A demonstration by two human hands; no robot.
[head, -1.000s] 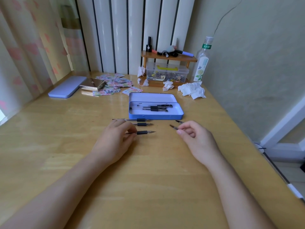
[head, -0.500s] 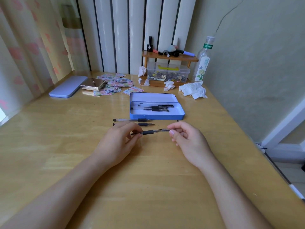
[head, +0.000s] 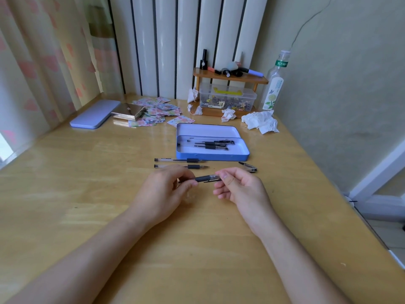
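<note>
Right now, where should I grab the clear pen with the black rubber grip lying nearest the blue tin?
Pinch the clear plastic pen at its black rubber grip, probably from straight above. It lies flat and crosswise, the blue metal tin stands close behind it, and a second clear pen lies just in front.

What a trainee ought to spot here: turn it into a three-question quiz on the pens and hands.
1. How many uncapped pens lie on the table just in front of the blue tin? A one; B two; C four.
2. True or false: the right hand lies flat and idle while the left hand alone grips the held pen.
3. Fill the gap: beside the right hand, a loose pen ___ lies on the table.
Key: 1 B; 2 false, both hands pinch it; 3 cap.
</note>
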